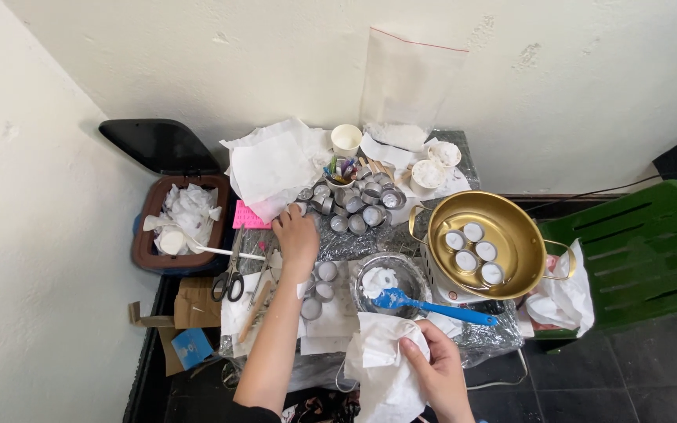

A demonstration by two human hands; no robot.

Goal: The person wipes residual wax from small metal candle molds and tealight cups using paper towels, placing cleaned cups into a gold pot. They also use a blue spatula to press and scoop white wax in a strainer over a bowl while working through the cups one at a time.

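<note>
Here, at the far left, an open bin (172,227) is seen, filled with crumpled white paper scraps, its dark lid tipped back against the wall. Beside it, black-handled scissors (231,280) and a thin white stick (229,251) lie on the foil-covered table (370,244), whose wrinkled, shiny surface looks slippery.

The left hand (298,236) is stretched forward, palm down, toward a cluster of small round metal cups (350,205); whether its fingers are spread or closed on a cup cannot be told, since the fingertips are hidden. The cups are thin, light and packed edge to edge, so a careless sweep of the wrist could scatter several or knock them off the foil. More such cups (319,282) stand just under the forearm and could be tipped by it.

In the middle, a blue spatula (432,308) rests across a small metal bowl (389,280) holding a white lump; its handle overhangs and could be flicked out if bumped.

The right hand (435,368) is closed around a soft, crumpled white cloth (381,368), pinched between thumb and fingers near the table's front edge. The loose cloth could snag the spatula handle.

At the right, a smooth brass-coloured pan (483,243) holding five filled cups sits on a small burner; if hot, it could scorch nearby paper.
</note>
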